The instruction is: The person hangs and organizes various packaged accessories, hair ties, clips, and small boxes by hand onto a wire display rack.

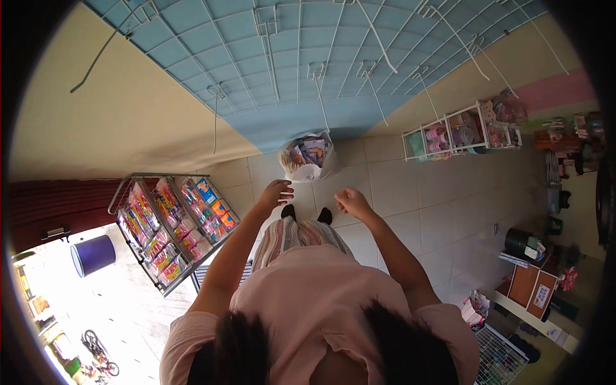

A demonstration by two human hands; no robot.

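My left hand (277,194) is held out in front of me with its fingers loosely bent and apart, holding nothing. To its right, my right hand (351,202) is in the air with its fingers curled closed, and no object shows in it. Beyond both hands, a white plastic bag (309,173) stands on the tiled floor near the wall. Packets with printed pictures (313,151) fill its open top. Neither hand touches the bag. Above it, a white wire grid (301,45) with several bare hooks hangs against the blue wall.
A metal rack (173,228) with colourful packaged goods stands on the left, a purple bucket (93,255) beyond it. At the right wall is a white wire shelf (443,138) with pink items. A brown-fronted desk (532,285) and a wire basket (497,356) are at lower right.
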